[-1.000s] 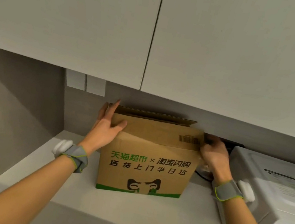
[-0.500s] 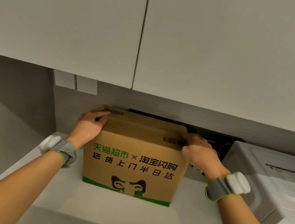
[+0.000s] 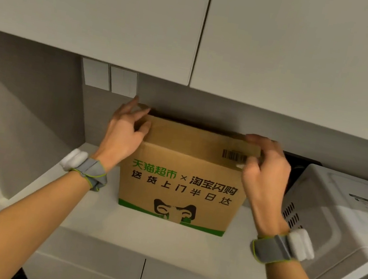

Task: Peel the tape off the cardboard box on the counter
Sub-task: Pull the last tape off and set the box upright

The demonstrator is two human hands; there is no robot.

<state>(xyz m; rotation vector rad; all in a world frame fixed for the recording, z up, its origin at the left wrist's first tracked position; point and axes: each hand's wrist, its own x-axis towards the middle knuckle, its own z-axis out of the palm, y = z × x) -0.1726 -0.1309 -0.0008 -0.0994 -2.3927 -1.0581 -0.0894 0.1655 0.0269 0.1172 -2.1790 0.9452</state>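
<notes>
Head view looks down at a brown cardboard box (image 3: 186,164) with green and black print, standing upright on a pale counter (image 3: 137,232), set back close to the far wall beneath white wall cabinets (image 3: 104,2). A printed barcode (image 3: 234,155) sits on the near top flap, towards the box's right corner.

Both hands are at the top of the box. The left hand (image 3: 122,133) clasps the top left corner: its thumb lies against the near flap, two fingers hook over the far edge, and the index finger points up towards the wall. The right hand (image 3: 267,176) grips the top right corner, with its fingers curled over the top edge and the thumb tip pressed on the near flap just beside the barcode. Each wrist wears a grey wristband (image 3: 93,173) carrying a white pod.

A white appliance (image 3: 341,216) with side vents stands just right of the box. Two pale wall switches (image 3: 110,78) are on the far wall, above the left hand.
</notes>
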